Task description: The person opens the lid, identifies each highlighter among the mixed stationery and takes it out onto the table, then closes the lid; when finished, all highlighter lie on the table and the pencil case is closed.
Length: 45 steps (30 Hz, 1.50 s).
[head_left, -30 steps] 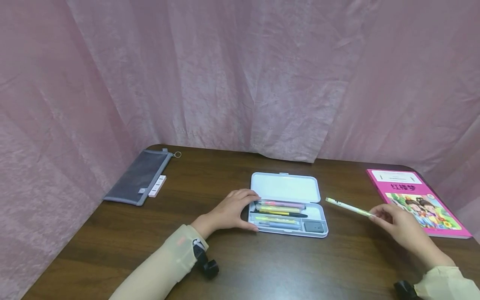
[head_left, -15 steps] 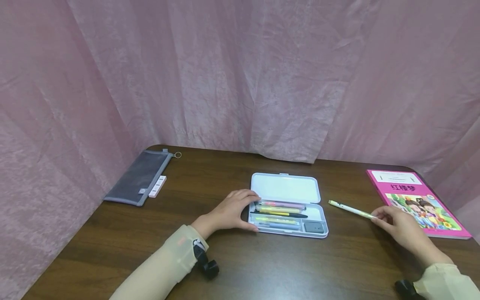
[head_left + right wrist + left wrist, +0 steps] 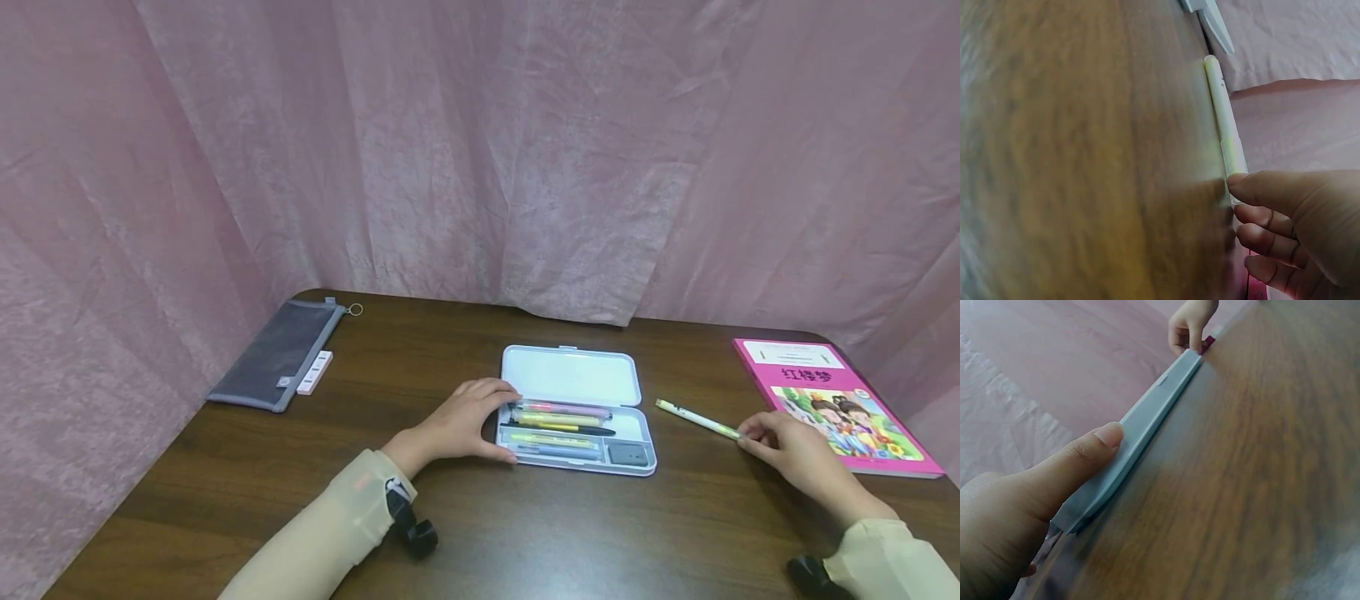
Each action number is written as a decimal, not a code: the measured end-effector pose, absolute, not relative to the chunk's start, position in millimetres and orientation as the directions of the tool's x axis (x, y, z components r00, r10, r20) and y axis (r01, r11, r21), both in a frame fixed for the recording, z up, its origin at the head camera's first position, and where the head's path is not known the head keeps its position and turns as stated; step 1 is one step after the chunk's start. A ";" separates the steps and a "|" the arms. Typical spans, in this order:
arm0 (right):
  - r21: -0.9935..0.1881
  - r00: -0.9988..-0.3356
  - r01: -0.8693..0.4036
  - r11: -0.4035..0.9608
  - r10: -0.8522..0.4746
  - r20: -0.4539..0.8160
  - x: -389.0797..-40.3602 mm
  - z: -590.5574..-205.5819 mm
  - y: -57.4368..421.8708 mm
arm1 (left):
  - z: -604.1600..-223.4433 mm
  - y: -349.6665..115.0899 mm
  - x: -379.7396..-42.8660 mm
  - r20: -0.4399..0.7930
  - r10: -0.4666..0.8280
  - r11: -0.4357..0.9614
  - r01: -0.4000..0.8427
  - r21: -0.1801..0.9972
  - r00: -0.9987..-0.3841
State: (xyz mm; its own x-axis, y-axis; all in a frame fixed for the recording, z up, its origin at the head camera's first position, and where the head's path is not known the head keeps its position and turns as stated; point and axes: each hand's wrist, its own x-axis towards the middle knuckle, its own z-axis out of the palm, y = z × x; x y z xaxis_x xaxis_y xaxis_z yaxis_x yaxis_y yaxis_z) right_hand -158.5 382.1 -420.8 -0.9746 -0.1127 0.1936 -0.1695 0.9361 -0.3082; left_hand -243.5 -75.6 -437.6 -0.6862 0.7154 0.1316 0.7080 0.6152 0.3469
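Observation:
An open white pencil case (image 3: 637, 425) lies on the table, its lid (image 3: 570, 374) folded back. Several pens (image 3: 558, 419) and a grey eraser (image 3: 627, 453) lie inside. My left hand (image 3: 457, 423) holds the case's left end, thumb at the front side and fingers over the hinge side. In the left wrist view the thumb (image 3: 1088, 453) presses the case's wall (image 3: 1135, 437). Right of the case, my right hand (image 3: 791, 450) pinches the near end of a white and yellow-green marker (image 3: 697, 419). In the right wrist view the marker (image 3: 1225, 112) lies along the tabletop, its held end partly hidden by the thumb.
A pink book (image 3: 802, 375) lies at the right, just behind my right hand. At the far left are a grey mesh zip pouch (image 3: 273, 354) and a small white block with dark marks (image 3: 315, 372). A pink curtain (image 3: 450, 167) hangs behind the wooden table (image 3: 570, 533).
The marker has shifted slightly right and lower, toward the table. My right hand moved a little right, then slightly back left. The left hand and pencil case have stayed still.

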 end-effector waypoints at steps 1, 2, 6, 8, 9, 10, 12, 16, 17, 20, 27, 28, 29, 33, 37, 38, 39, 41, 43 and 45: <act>-0.304 -0.974 -0.174 0.937 -0.117 0.196 -158.8 -420.9 382.1 | -437.5 -75.7 -243.5 0.134 0.716 0.614 0.709 0.346 -0.685; -0.301 -0.972 -0.181 0.936 -0.123 0.201 -159.1 -421.0 382.0 | -437.4 -75.7 -243.5 0.135 0.716 0.614 0.709 0.347 -0.685; -0.280 -0.960 -0.213 0.936 -0.147 0.240 -160.3 -421.8 382.3 | -437.1 -75.8 -243.2 0.141 0.717 0.611 0.713 0.344 -0.683; -0.276 -0.953 -0.231 0.933 -0.159 0.259 -160.8 -422.1 382.9 | -437.0 -75.8 -243.1 0.140 0.716 0.612 0.712 0.345 -0.683; -0.274 -0.950 -0.239 0.932 -0.165 0.267 -160.8 -422.3 383.2 | -436.9 -75.7 -243.0 0.139 0.717 0.612 0.712 0.344 -0.683; -0.276 -0.948 -0.245 0.930 -0.170 0.270 -160.9 -422.3 383.6 | -436.7 -75.6 -242.9 0.138 0.717 0.612 0.711 0.345 -0.684; -0.277 -0.943 -0.256 0.926 -0.176 0.284 -160.7 -421.7 384.1 | -436.5 -75.4 -242.8 0.135 0.716 0.614 0.710 0.346 -0.685; -0.279 -0.934 -0.267 0.923 -0.175 0.312 -158.8 -415.6 383.3 | -436.6 -75.4 -242.8 0.138 0.717 0.612 0.711 0.346 -0.684; -0.275 -0.929 -0.272 0.922 -0.176 0.326 -158.1 -412.9 383.2 | -436.7 -75.2 -243.0 0.139 0.717 0.611 0.712 0.346 -0.683; -0.259 -0.921 -0.279 0.925 -0.182 0.344 -157.5 -402.2 382.5 | -437.6 -75.1 -243.6 0.142 0.717 0.609 0.713 0.347 -0.682; -0.233 -0.914 -0.286 0.929 -0.192 0.356 -158.9 -372.2 376.0 | -439.3 -74.8 -244.2 0.143 0.716 0.610 0.712 0.349 -0.683; -0.234 -0.911 -0.294 0.927 -0.197 0.362 -159.4 -368.2 374.3 | -439.5 -74.9 -244.3 0.145 0.716 0.609 0.712 0.348 -0.683; -0.224 -0.905 -0.303 0.926 -0.205 0.373 -160.0 -364.5 372.2 | -439.7 -75.1 -244.3 0.148 0.715 0.609 0.713 0.347 -0.683; -0.204 -0.887 -0.340 0.918 -0.242 0.392 -161.9 -350.1 361.0 | -440.0 -76.1 -244.1 0.151 0.713 0.613 0.713 0.341 -0.685; -0.201 -0.884 -0.360 0.911 -0.264 0.385 -163.8 -337.5 348.3 | -438.8 -76.5 -243.4 0.148 0.713 0.609 0.710 0.353 -0.685; -0.200 -0.882 -0.366 0.909 -0.270 0.386 -164.3 -334.9 344.7 | -438.4 -76.5 -243.2 0.147 0.713 0.608 0.709 0.357 -0.685; -0.198 -0.881 -0.371 0.907 -0.276 0.385 -165.0 -332.7 341.5 | -438.0 -76.6 -243.0 0.146 0.713 0.608 0.708 0.359 -0.686; -0.202 -0.875 -0.388 0.900 -0.290 0.388 -166.3 -328.6 333.7 | -437.4 -76.4 -242.8 0.144 0.713 0.609 0.708 0.359 -0.686; -0.207 -0.869 -0.404 0.891 -0.303 0.392 -167.3 -325.6 325.2 | -437.0 -76.1 -242.6 0.142 0.714 0.609 0.708 0.356 -0.686; -0.225 -0.866 -0.418 0.880 -0.312 0.390 -167.8 -323.3 316.5 | -437.0 -75.6 -242.7 0.141 0.716 0.609 0.710 0.353 -0.684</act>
